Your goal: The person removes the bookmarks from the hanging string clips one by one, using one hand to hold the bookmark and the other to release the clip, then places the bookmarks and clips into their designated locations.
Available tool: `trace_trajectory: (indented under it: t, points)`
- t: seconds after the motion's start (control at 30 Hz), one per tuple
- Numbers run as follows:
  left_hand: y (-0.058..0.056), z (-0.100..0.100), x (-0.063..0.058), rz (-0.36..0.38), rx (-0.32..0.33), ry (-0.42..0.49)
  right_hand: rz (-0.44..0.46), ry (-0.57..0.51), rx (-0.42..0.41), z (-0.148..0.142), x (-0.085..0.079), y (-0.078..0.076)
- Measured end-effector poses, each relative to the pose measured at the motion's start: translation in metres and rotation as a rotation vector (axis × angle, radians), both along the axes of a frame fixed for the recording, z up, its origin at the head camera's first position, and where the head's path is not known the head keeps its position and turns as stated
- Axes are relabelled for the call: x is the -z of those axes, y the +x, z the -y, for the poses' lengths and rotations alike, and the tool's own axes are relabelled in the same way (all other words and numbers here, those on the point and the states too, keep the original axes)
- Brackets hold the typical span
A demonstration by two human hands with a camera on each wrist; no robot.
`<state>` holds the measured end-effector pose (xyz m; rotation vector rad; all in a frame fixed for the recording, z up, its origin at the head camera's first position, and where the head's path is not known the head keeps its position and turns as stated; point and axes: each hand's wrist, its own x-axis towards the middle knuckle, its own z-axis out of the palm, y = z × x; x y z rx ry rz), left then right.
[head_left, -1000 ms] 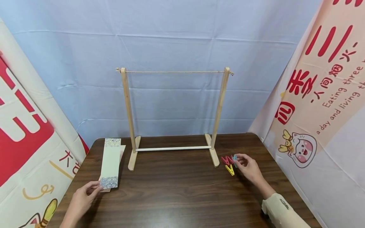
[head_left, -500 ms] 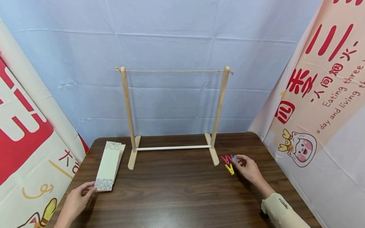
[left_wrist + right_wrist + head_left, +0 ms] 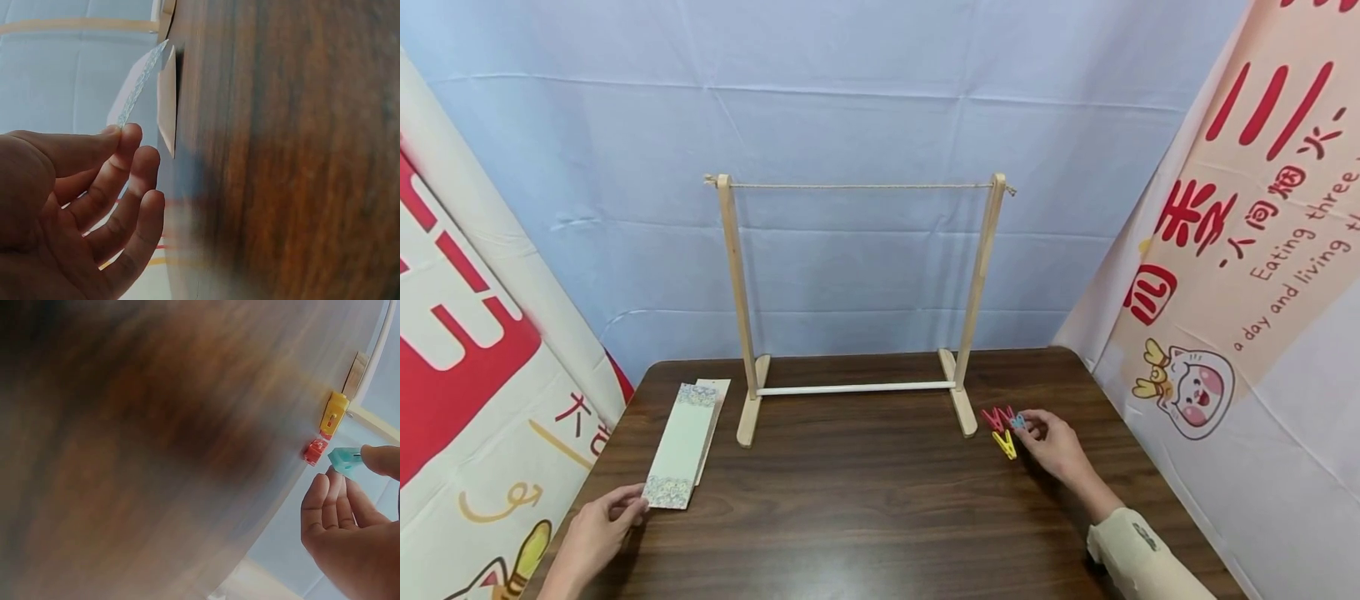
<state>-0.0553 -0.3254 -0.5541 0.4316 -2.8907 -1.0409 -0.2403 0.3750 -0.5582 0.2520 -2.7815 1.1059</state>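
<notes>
At the table's left, my left hand (image 3: pixel 597 532) pinches the near left corner of a pale paper bookmark (image 3: pixel 679 447) with patterned ends. In the left wrist view that bookmark (image 3: pixel 134 87) tilts up from thumb and fingertip, above a second card (image 3: pixel 167 103) lying flat. On the right side, my right hand (image 3: pixel 1056 450) pinches a light blue clothespin (image 3: pixel 1017 422) between thumb and fingers. Beside it lie red clothespins (image 3: pixel 997 417) and a yellow clothespin (image 3: pixel 1003 446); the right wrist view shows the blue clothespin (image 3: pixel 344 459) raised off the wood.
Toward the back middle stands a wooden frame (image 3: pixel 735 283) with a string (image 3: pixel 861 187) tied across its top and a white rod (image 3: pixel 857 388) low down. A pale blue cloth (image 3: pixel 850 100) hangs behind the dark wooden table (image 3: pixel 865 500), with printed banners (image 3: pixel 1247 208) at both sides.
My left hand has drawn the bookmark toward me and slightly left, lowering and slanting it, so more of the card beneath shows. The right hand has barely moved, still gripping the blue clothespin.
</notes>
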Motion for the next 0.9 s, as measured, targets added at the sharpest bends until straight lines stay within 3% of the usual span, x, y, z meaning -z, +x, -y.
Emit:
trace_trajectory:
  t: [0.6, 0.9]
  points:
    - [0.0014, -0.0003, 0.0013, 0.003, 0.048, -0.099, 0.126, 0.074, 0.026, 0.0032, -0.0044, 0.0011]
    - [0.0004, -0.0015, 0.0026, 0.042, 0.035, -0.109, 0.117, 0.094, 0.055, 0.0016, -0.0051, 0.0006]
